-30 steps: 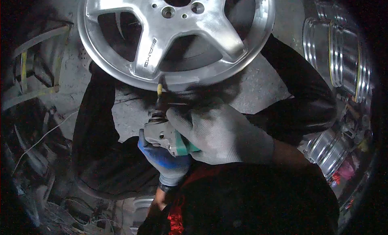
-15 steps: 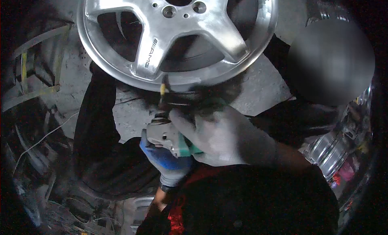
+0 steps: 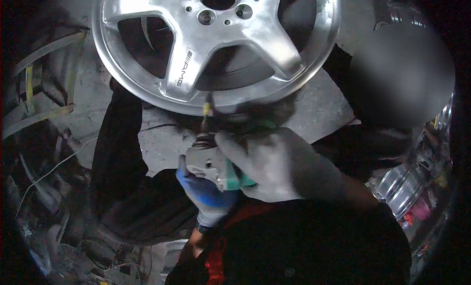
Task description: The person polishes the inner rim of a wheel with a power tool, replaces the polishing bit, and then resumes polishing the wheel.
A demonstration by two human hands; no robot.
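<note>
A silver five-spoke wheel rim with AMG lettering on one spoke fills the upper middle. Below it, a grey and green power tool points up at the rim's lower lip, with a thin shaft banded in yellow; its blurred tip overlaps the lip, and contact cannot be told. My left hand, in a blue and grey glove, wraps round the tool's underside. My right hand, in a pale glove, is closed over the tool's green body from the right, hiding part of it.
Another shiny rim lies at the right among clutter. A metal frame with yellow marks stands at the left, and a thin cable crosses the floor. My dark-clothed legs flank the work. A round blur covers the upper right.
Both hands and the tool have moved slightly to the right, the shaft's tip sliding right along the rim's lower lip. The rim sits marginally lower in view.
</note>
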